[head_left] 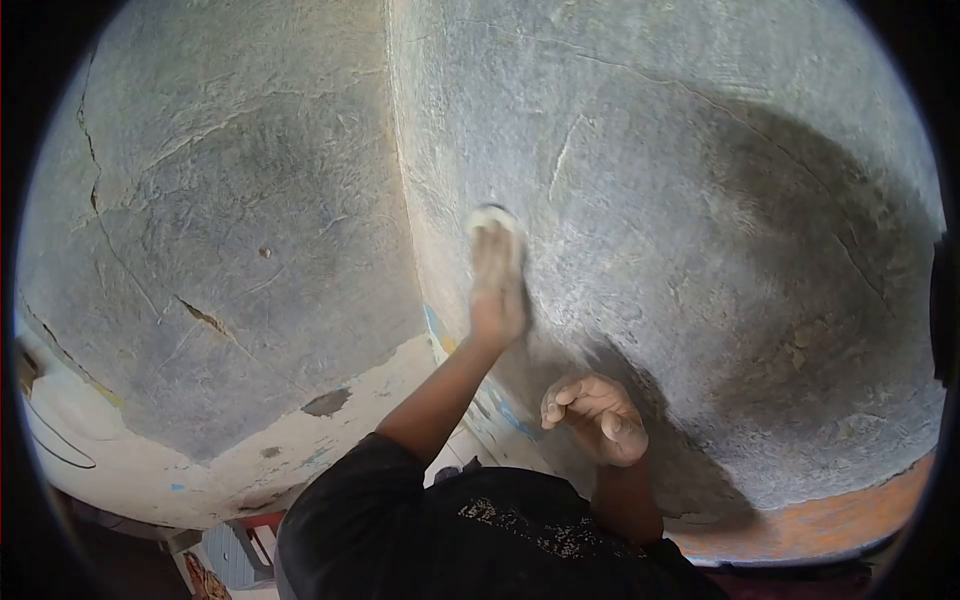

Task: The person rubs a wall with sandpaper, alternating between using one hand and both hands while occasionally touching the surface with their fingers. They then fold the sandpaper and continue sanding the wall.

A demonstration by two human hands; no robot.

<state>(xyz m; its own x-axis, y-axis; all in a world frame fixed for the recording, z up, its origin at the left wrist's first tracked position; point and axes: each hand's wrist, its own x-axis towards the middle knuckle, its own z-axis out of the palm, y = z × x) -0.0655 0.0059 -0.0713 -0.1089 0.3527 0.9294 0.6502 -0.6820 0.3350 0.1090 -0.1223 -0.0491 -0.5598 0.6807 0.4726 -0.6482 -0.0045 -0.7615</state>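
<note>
Head view: a pale pad (490, 214) lies against the grey wall (640, 200), right of the wall corner (405, 200), between that surface and the fingers of the left hand (496, 290). The left hand holds it, fingers together and laid over it; some blur noted. The right hand (597, 418) is well apart, lower and to the right, fingers loosely curled around nothing visible; the left is nearer. The pad's rounded edge points up the wall beyond the fingertips; its long axis, largely covered, cannot be determined.
</note>
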